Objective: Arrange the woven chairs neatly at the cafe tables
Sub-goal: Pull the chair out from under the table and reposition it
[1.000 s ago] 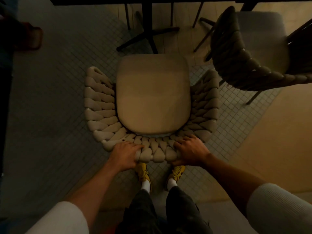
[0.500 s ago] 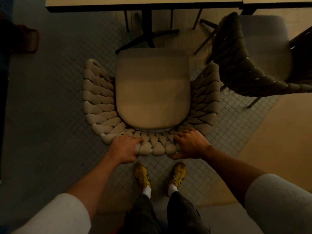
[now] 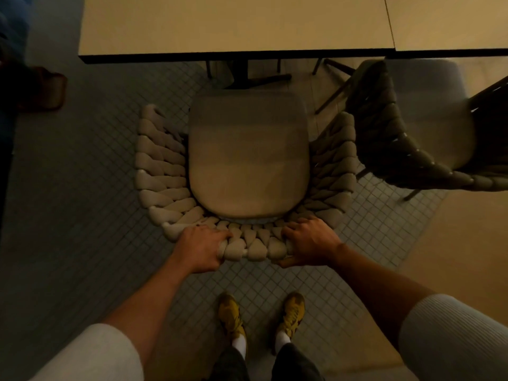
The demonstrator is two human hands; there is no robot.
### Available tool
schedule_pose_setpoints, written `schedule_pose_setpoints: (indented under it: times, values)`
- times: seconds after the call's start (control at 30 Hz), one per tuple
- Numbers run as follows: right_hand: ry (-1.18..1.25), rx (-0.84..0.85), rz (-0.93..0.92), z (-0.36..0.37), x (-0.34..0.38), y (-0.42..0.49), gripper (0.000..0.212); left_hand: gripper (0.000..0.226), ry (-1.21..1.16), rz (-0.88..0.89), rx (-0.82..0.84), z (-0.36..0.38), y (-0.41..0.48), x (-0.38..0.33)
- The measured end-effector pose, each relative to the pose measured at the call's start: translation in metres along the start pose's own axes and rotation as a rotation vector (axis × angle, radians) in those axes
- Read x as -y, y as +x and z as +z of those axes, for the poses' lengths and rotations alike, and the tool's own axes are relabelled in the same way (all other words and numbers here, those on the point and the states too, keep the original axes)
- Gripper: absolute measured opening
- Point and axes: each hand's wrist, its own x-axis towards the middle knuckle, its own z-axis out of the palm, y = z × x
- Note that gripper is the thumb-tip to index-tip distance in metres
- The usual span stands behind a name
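A beige woven chair with a padded seat stands right in front of me, facing a pale cafe table. The seat's front edge lies just short of the table's dark edge. My left hand grips the braided backrest at its left rear. My right hand grips the same backrest at its right rear. A second, darker woven chair stands to the right, turned at an angle beside a second table.
The table's black pedestal base stands on the floor ahead of the seat. A dark shape sits at the left edge. The floor is small grey tiles, with smooth tan flooring at right. My yellow shoes stand behind the chair.
The chair has slid forward toward the table with both hands on its backrest. My view has moved forward too, showing more of the tabletop.
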Motion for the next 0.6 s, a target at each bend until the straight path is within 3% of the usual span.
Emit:
schedule_pose_setpoints:
  times: [0.6]
  values:
    - [-0.017,-0.003,-0.004,-0.04,-0.067,0.071,0.08,0.055,0.04,-0.011,-0.021,-0.053,0.08,0.037]
